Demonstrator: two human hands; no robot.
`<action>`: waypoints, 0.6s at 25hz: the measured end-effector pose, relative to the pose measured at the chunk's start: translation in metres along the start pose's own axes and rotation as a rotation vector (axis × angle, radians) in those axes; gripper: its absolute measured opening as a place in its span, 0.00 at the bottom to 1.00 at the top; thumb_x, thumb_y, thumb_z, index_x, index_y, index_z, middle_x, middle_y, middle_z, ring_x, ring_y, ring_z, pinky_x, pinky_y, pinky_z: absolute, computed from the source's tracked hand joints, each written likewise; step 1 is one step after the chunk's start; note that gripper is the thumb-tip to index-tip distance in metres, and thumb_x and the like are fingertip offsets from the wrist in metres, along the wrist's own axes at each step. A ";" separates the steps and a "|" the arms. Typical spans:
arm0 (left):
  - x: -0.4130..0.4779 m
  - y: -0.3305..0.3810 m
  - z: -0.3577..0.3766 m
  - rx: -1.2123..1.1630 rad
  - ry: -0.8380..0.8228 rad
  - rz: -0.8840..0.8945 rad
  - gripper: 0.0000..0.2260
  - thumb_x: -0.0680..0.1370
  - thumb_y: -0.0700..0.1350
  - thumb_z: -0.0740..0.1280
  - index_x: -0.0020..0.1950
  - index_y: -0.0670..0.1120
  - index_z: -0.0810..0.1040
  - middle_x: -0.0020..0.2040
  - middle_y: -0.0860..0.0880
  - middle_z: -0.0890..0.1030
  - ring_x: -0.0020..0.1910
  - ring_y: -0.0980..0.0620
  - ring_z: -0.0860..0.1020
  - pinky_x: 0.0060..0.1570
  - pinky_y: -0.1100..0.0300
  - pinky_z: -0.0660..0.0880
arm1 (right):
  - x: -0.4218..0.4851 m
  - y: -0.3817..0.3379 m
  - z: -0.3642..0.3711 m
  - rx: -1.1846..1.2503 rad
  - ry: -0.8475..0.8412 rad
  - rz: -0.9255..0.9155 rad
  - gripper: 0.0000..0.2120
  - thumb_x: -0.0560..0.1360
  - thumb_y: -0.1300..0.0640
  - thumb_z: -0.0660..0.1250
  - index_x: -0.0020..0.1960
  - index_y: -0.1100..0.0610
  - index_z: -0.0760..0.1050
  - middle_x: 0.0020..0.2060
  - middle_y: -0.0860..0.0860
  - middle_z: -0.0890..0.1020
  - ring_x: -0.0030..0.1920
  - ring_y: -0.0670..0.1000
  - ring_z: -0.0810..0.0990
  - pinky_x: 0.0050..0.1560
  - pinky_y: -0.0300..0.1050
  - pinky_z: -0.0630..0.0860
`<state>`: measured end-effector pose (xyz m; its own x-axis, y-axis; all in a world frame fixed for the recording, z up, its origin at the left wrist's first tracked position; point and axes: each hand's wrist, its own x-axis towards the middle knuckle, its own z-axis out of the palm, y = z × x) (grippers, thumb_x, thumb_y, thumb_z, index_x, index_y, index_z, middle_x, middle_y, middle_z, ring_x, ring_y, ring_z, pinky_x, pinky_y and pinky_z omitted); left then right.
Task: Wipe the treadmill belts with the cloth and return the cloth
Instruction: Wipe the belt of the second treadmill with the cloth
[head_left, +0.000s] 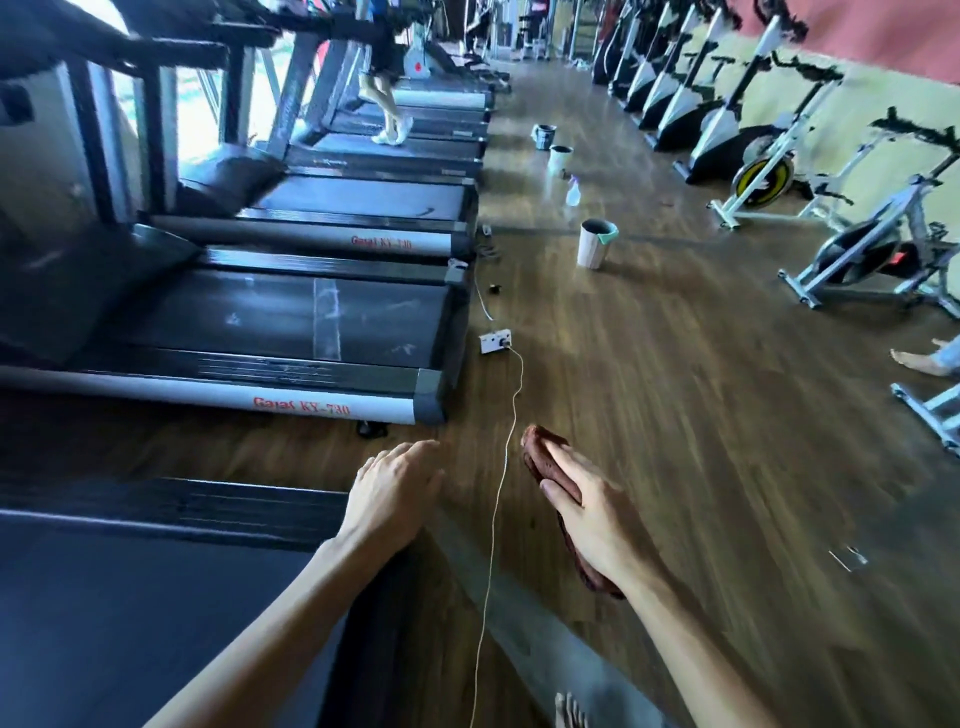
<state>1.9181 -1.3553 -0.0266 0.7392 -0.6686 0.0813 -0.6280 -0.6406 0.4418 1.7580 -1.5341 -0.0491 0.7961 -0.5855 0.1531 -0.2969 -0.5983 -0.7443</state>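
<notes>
R hand (597, 519) fingers clamped on cloth (536, 448), L hand (389, 493) fingers apart; take cloth to belt (270, 312) at 10 o'clock, wipe flat, full-width.

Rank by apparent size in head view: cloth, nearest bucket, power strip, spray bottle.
1. cloth, though partly under the right hand
2. nearest bucket
3. power strip and spray bottle: look alike; the bottle is farther, so unranked.

Treadmills (311, 322) left, exercise bikes (769, 171) right.
A cord (511, 415) runs along the floor (675, 415) between my left hand (395, 488) and my right hand (587, 514), cloth (537, 449) beneath it, to a socket box (495, 342) beside the treadmills; buckets (595, 244) stand farther ahead.
</notes>
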 end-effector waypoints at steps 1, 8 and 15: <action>0.024 0.005 0.008 -0.011 0.010 -0.037 0.14 0.77 0.51 0.65 0.62 0.54 0.77 0.61 0.52 0.80 0.58 0.46 0.77 0.56 0.53 0.71 | 0.030 0.013 -0.001 0.018 -0.024 -0.020 0.24 0.77 0.59 0.69 0.71 0.49 0.71 0.70 0.48 0.73 0.70 0.46 0.70 0.71 0.39 0.63; 0.162 0.035 0.034 -0.050 0.077 -0.300 0.14 0.77 0.49 0.65 0.63 0.54 0.77 0.58 0.50 0.80 0.57 0.46 0.77 0.54 0.52 0.74 | 0.215 0.068 -0.017 0.055 -0.216 -0.085 0.24 0.76 0.57 0.70 0.70 0.46 0.71 0.69 0.46 0.74 0.69 0.46 0.71 0.69 0.41 0.65; 0.283 0.004 0.050 -0.044 0.087 -0.506 0.17 0.78 0.50 0.62 0.68 0.54 0.74 0.64 0.52 0.78 0.62 0.48 0.75 0.60 0.54 0.72 | 0.380 0.085 0.018 0.047 -0.396 -0.129 0.23 0.77 0.55 0.68 0.71 0.46 0.71 0.70 0.44 0.72 0.70 0.45 0.70 0.69 0.39 0.63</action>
<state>2.1127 -1.5658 -0.0463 0.9665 -0.2442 -0.0793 -0.1771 -0.8578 0.4825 2.0443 -1.7973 -0.0653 0.9692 -0.2461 -0.0081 -0.1644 -0.6223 -0.7653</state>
